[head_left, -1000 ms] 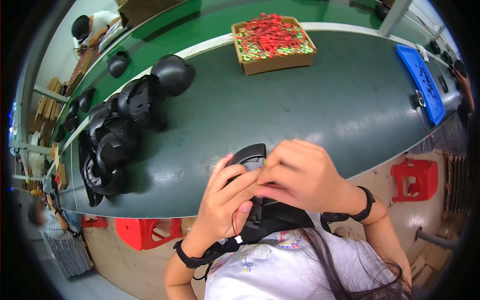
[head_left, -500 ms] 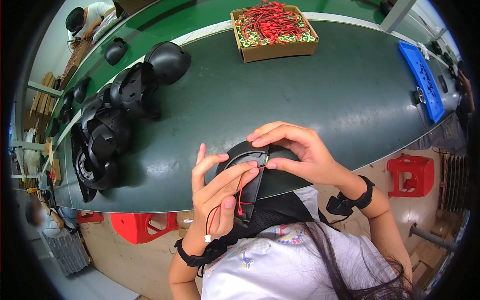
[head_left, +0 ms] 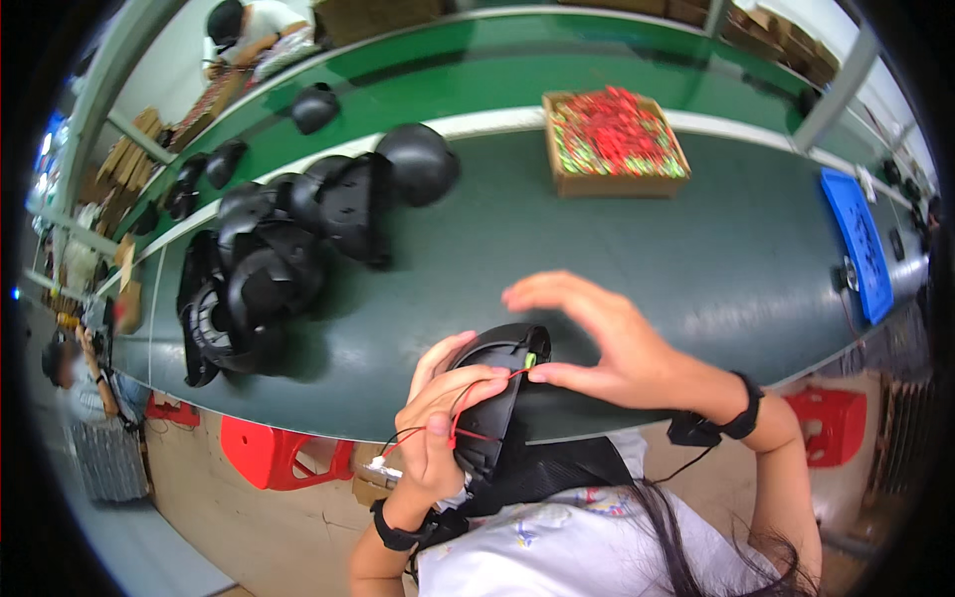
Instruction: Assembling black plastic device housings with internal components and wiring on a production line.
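Observation:
My left hand (head_left: 430, 423) grips a black curved plastic shell (head_left: 483, 458) at the near edge of the green table, with its hollow side facing me. Thin red and black wires (head_left: 459, 406) run beneath and past my left fingers, ending in a small white connector (head_left: 376, 464) by the wrist. A small yellow-green part (head_left: 530, 359) sits at the shell's upper rim, a red wire leading to it. My right hand (head_left: 637, 363) has its fingers spread and blurred; its thumb tip is close beside that part, and whether it touches I cannot tell.
Black rounded shells (head_left: 274, 284) are piled on the table's left. A cardboard box (head_left: 619, 186) of green pieces with red wires stands farther back. At right lies a blue tray (head_left: 880, 298). Red stools (head_left: 254, 453) stand below; another person (head_left: 264, 22) works at far left.
My right fingers have lifted off the shell and spread apart, with the thumb staying near the green part. The view has shifted, so the table and its contents appear lower and farther right.

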Tool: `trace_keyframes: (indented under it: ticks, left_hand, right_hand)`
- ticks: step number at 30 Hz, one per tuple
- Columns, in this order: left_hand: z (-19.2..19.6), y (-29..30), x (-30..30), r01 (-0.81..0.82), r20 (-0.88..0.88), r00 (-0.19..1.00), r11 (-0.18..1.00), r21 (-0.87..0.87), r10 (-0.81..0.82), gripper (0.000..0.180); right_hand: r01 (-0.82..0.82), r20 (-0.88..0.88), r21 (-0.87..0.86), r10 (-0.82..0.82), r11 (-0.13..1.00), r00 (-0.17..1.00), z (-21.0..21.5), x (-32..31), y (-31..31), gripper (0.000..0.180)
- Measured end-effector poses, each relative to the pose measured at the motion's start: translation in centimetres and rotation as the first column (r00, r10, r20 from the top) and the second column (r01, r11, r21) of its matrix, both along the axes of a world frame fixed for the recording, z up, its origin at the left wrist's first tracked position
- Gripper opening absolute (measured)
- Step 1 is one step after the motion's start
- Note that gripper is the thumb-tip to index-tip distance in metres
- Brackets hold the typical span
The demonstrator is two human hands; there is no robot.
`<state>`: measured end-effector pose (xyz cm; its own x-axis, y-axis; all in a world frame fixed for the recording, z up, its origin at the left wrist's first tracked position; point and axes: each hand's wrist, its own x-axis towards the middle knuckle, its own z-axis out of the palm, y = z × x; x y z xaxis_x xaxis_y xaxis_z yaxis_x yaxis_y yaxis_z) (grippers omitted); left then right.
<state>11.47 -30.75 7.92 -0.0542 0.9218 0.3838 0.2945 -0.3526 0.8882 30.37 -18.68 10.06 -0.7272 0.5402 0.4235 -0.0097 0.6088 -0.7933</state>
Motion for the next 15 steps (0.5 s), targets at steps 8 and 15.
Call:
trace_keyframes:
  ticks: [8,15]
  left_hand:
    - [0.7,-2.2,-6.9,-0.316,-0.161,0.931,0.944,0.094,0.328,0.058]
    - [-0.5,-2.8,-9.5,-0.330,-0.105,0.940,0.943,-0.049,0.323,0.059]
  right_hand:
    - [0.057,0.026,-0.117,-0.054,0.992,0.998,10.6,-14.3,15.2,0.065]
    - [0.207,0.310,0.358,-0.325,0.910,0.894,8.4,-30.6,28.2,0.066]
